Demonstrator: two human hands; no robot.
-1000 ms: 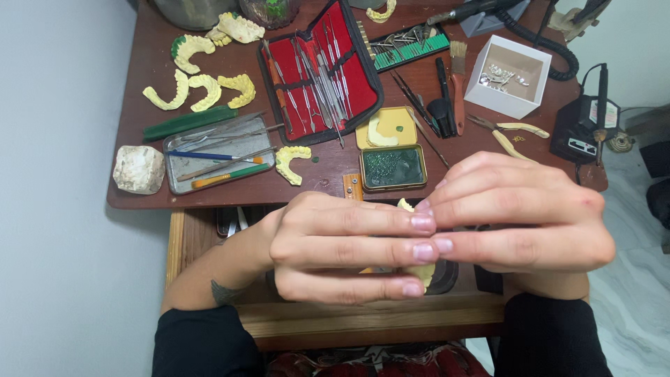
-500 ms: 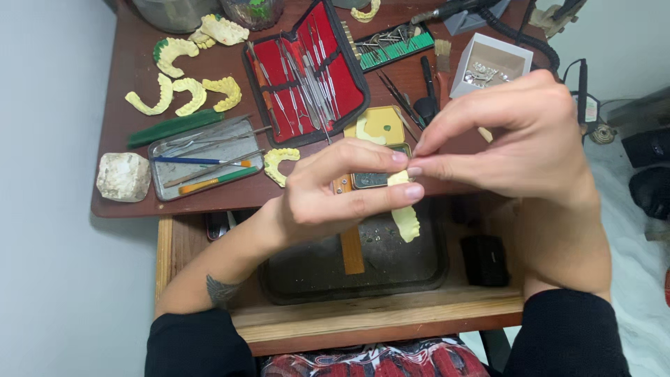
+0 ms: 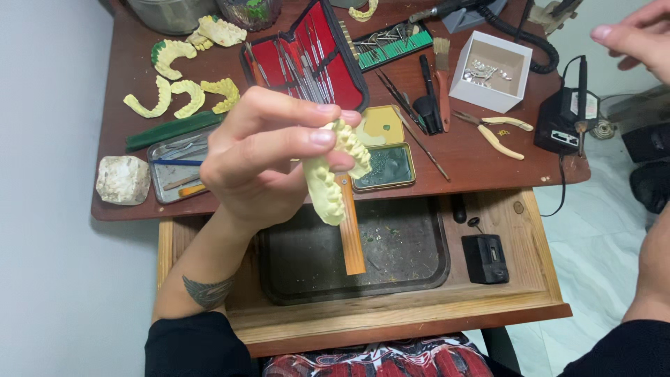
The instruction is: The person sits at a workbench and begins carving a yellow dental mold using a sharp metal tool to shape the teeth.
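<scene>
My left hand (image 3: 269,157) is raised over the pulled-out drawer and grips a pale yellow plaster cast of a row of teeth (image 3: 335,171) between thumb and fingers. The cast curves down from my fingertips, teeth facing right. My right hand (image 3: 638,35) is lifted away at the top right corner, fingers apart, holding nothing. Behind the cast lie a small open tin with a yellow lid (image 3: 384,150) and a wooden stick (image 3: 350,227).
A dark tray (image 3: 412,258) sits in the wooden drawer (image 3: 530,293) with a small black box (image 3: 488,258). On the brown desk are a red case of dental tools (image 3: 307,56), more yellow casts (image 3: 185,94), a white box (image 3: 492,70), pliers (image 3: 495,132), a metal tray (image 3: 174,164) and a white stone (image 3: 122,180).
My right hand has let go of the cast and moved up to the right. The left hand alone holds the cast, turned so the teeth show.
</scene>
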